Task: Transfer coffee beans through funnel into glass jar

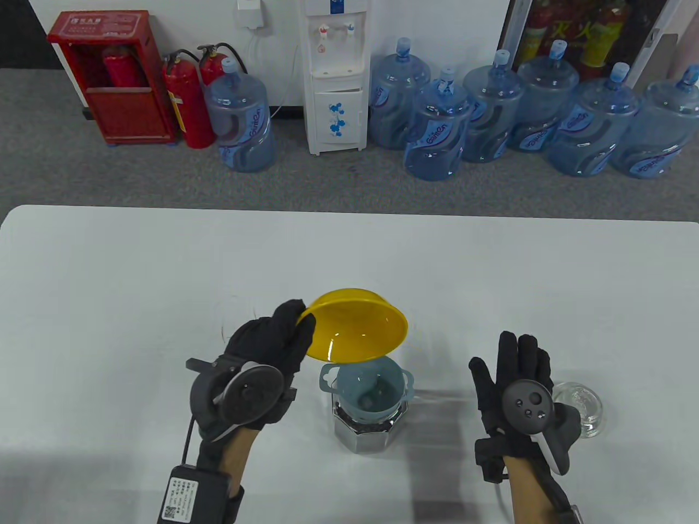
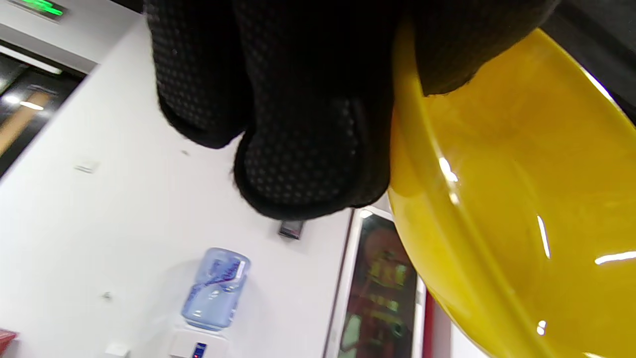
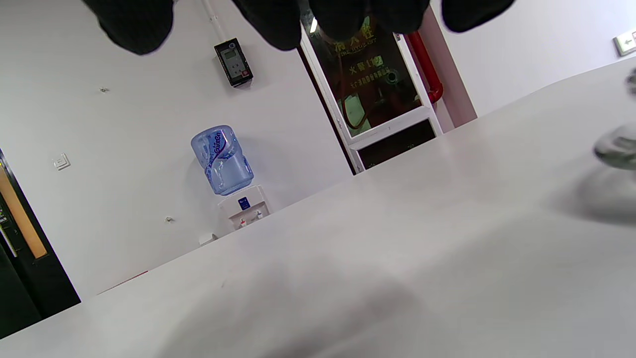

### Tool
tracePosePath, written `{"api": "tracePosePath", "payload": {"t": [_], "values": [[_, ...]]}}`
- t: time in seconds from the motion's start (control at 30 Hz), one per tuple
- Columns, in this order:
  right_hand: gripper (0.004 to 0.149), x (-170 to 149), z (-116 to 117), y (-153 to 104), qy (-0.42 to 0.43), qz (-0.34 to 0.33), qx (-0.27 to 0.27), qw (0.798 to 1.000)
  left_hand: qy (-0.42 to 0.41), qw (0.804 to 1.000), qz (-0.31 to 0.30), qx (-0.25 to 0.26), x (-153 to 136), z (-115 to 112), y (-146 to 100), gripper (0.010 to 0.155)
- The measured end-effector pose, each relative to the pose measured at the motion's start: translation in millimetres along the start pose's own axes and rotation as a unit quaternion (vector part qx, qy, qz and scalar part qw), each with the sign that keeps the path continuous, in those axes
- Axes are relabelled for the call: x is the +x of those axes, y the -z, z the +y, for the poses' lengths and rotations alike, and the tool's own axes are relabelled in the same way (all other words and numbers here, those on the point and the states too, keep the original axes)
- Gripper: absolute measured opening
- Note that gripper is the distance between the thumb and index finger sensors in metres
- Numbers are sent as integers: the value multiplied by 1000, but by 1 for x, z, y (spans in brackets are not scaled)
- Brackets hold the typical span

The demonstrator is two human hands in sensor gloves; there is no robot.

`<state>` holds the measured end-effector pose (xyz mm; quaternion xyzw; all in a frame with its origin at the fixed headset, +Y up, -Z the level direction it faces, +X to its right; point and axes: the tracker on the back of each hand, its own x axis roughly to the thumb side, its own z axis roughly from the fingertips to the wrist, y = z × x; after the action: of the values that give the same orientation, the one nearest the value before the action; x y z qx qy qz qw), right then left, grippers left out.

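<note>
Presently the left hand [image 1: 273, 349] grips a yellow bowl [image 1: 357, 325] by its near-left rim, fingers curled over the edge. In the left wrist view the fingers [image 2: 303, 149] lie against the outside of the bowl [image 2: 521, 209], with the thumb tip over the rim onto the inner wall. The bowl is held above the table [image 1: 109, 305], tipped steeply, its mouth facing down and toward the person, its base pointing up and away. Its lower rim hangs just over the far edge of the funnel [image 1: 367, 392]. No beans show inside the bowl in either view.

The funnel is pale blue, with a loop handle on its left and right sides. It sits upright in the mouth of the jar [image 1: 368, 431], wide end up, spout down into the jar. Dark beans [image 1: 377, 393] lie in the funnel's throat, and a dark band of beans shows through the glass below the funnel. The jar is faceted, stands upright on the table, near the front edge, between the two hands.

The right hand [image 1: 516, 390] holds nothing. It is flat and open, palm down, fingers spread and pointing away from the person, to the right of the jar and apart from it. The right wrist view shows its fingertips [image 3: 278, 25] hanging free over bare table.

A glass lid [image 1: 580, 406] lies on the table just right of the right hand; whether they touch I cannot tell.
</note>
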<state>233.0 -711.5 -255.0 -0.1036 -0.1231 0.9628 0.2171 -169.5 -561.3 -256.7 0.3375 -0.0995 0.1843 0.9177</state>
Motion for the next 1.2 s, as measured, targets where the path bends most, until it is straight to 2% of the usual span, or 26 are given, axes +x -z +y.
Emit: {"api": "tracePosePath", "payload": {"t": [0.07, 0.27, 0.4, 0.47, 0.67, 1.0, 1.2], "values": [[78, 0, 0, 0, 1, 0, 1, 1000, 20, 999, 34, 13, -17, 9, 0, 38], [78, 0, 1, -1, 4, 0, 7, 1000, 39, 988, 148, -10, -78, 18, -14, 40], [78, -1, 2, 0, 6, 4, 12, 1000, 46, 969, 235, -53, -122, 15, -33, 40], [78, -3, 2, 1, 8, 7, 14, 1000, 60, 962, 260, -53, -140, 13, -41, 41], [79, -7, 3, 5, 6, 17, 20, 1000, 72, 923, 360, -117, -188, 2, -63, 41], [79, -7, 4, 6, 4, 20, 27, 999, 47, 869, 454, -190, -231, -33, -95, 41], [79, -7, 4, 6, 8, 21, 31, 999, 51, 848, 477, -225, -242, -49, -107, 41]]}}
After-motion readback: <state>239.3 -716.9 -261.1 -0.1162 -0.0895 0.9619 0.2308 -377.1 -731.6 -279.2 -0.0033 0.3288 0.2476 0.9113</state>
